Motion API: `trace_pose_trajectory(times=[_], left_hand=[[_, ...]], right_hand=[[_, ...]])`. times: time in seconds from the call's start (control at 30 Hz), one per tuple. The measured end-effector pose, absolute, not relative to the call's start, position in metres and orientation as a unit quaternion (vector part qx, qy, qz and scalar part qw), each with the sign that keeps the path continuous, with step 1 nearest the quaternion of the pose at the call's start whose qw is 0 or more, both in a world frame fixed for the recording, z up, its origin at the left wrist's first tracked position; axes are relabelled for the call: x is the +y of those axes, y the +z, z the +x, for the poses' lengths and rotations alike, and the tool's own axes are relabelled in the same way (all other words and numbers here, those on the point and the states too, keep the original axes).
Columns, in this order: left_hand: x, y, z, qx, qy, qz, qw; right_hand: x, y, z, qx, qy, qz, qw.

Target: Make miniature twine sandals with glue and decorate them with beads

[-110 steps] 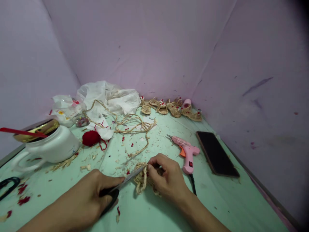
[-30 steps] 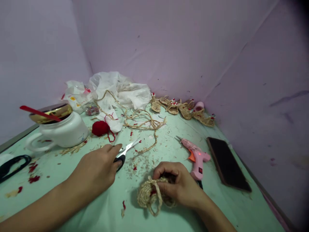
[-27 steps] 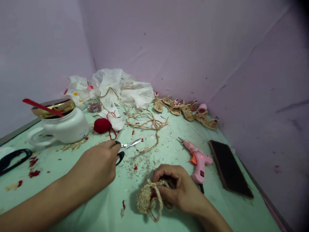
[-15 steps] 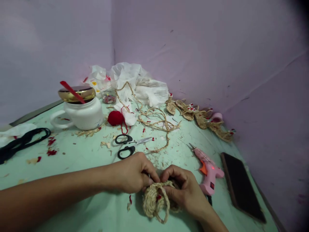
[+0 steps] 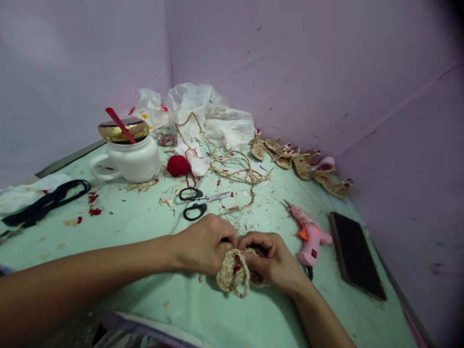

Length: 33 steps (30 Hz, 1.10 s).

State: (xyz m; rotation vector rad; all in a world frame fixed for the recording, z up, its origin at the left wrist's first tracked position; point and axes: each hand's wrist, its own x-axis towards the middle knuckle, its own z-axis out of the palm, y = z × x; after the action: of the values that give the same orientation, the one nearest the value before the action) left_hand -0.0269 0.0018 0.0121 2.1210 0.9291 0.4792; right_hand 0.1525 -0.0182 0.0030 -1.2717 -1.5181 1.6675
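Both hands hold a small woven jute sandal [image 5: 232, 272] with a strap loop, low over the green table [image 5: 145, 227]. My left hand [image 5: 205, 244] pinches its top edge with closed fingers. My right hand [image 5: 273, 261] curls round its right side. Black-handled scissors [image 5: 197, 203] lie on the table just beyond my left hand, blades pointing right. A pink glue gun [image 5: 308, 234] with a lit red lamp rests to the right of my right hand.
A black phone [image 5: 355, 253] lies near the right wall. Several finished jute sandals [image 5: 300, 164] line the back. Loose jute cord [image 5: 235, 171], a red yarn ball [image 5: 178, 165], white plastic bags [image 5: 213, 118], a white jar with a gold lid [image 5: 128, 154] and black straps [image 5: 47, 203] surround the hands.
My left hand laid the scissors down on the table and came back to the jute sandal, which both hands now grip. The view shifted left.
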Motion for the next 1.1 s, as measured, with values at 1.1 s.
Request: trace_pose_trajectory(times=[1.1], left_hand=[[0.008,0.007,-0.02,0.503,0.353,0.345,0.709]], right_hand=[[-0.026,0.011,0.157,-0.586,0.287,-0.608,0.452]])
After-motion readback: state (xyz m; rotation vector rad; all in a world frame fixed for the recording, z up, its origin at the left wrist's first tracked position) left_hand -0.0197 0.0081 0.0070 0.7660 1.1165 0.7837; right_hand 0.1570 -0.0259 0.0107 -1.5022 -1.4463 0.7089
